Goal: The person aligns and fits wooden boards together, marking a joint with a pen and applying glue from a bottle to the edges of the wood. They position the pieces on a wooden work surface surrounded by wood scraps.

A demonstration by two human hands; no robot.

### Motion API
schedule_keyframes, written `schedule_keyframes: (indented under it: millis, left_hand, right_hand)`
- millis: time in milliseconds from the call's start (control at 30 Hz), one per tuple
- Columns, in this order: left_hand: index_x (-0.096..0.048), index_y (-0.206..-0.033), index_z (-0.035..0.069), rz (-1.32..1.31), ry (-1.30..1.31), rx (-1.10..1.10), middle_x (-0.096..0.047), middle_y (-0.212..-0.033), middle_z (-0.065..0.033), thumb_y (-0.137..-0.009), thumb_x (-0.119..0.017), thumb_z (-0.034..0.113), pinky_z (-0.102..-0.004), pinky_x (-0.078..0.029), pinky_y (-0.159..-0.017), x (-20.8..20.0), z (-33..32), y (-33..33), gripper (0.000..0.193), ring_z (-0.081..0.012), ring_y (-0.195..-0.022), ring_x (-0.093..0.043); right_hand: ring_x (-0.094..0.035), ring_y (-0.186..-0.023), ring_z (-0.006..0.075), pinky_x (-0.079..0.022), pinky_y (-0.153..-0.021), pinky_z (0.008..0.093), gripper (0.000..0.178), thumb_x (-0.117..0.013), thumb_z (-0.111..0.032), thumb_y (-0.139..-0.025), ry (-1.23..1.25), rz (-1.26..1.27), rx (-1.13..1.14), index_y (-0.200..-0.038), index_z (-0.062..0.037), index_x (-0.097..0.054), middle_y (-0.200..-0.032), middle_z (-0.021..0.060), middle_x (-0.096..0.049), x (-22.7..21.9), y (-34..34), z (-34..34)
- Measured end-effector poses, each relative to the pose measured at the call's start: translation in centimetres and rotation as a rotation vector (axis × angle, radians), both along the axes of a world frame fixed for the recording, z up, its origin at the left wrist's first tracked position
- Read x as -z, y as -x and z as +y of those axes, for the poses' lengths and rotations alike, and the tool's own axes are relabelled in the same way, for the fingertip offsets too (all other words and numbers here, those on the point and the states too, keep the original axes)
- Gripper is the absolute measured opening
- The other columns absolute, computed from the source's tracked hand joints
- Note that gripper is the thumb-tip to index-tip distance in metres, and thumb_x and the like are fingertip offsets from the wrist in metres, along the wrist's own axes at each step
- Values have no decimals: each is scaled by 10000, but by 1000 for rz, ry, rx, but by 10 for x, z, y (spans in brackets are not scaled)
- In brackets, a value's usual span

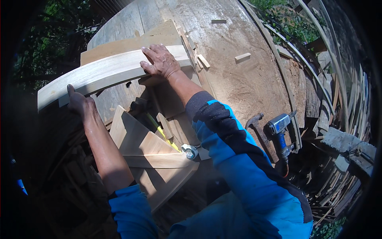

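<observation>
A long, pale wooden board [115, 68] lies across the upper left, over other pieces of wood. My left hand [80, 104] holds its near edge toward the left end, thumb on top; the other fingers are hidden in shadow or below. Toward the board's right end, my right hand [162, 62] rests on its top face, fingers spread apart. A flat tan wood piece [131, 44] shows just beyond the board. Below my hands are angled wooden boards [153, 159], a yellow strip [163, 132] and a tape measure [190, 151].
A sawdust-covered worktable [246, 83] carries small wood offcuts [242, 57]. Right of my right arm lie a hammer [260, 133] and a silver-and-blue air tool [281, 135] with an orange hose. Thin wood strips [338, 191] pile up at the far right.
</observation>
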State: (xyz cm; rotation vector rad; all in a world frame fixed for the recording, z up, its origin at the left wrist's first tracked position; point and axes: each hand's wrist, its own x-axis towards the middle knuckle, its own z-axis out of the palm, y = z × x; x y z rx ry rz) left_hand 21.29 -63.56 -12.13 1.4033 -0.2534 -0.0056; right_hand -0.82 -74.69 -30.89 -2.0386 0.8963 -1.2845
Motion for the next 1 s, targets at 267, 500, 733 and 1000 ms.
schedule_keyframes:
  millis: [267, 500, 733, 1000]
  left_hand:
    - [-551, -1241, -135, 40, 1, -6, -621, -1221, -184, -939, -686, 171, -457, -571, -890, -3, -11, 12, 450, -278, -1038, -654]
    - [-534, -1261, -130, 59, 6, 3, -614, -1243, -186, -942, -681, 176, -484, -565, -903, 1, -3, 1, 465, -289, -1072, -647]
    - [-535, -1278, -115, 57, 54, 74, -610, -1260, -178, -944, -673, 158, -487, -563, -916, -3, -4, 8, 453, -287, -1091, -643]
    - [-634, -1145, -135, 33, 73, -17, -678, -1154, -163, -900, -728, 166, -363, -526, -873, 10, 48, 19, 399, -219, -953, -645]
  right_hand:
    - [-577, -1114, 390, -375, -1105, 509, 602, -579, -511, -862, -10, 16, 3, -1288, -86, -600, -1179, 174, -589, -5, 4, -6]
    - [-549, -1173, 383, -350, -1128, 496, 614, -558, -520, -890, 116, 166, -19, -1327, -89, -572, -1240, 175, -569, -18, 12, 12]
    - [-532, -1196, 378, -334, -1142, 491, 613, -566, -515, -899, -63, 34, -19, -1329, -79, -565, -1256, 179, -560, -9, 10, 8]
    - [-536, -1182, 386, -349, -1127, 511, 590, -587, -468, -896, -6, 46, -29, -1334, -75, -546, -1223, 188, -553, -10, 34, 56]
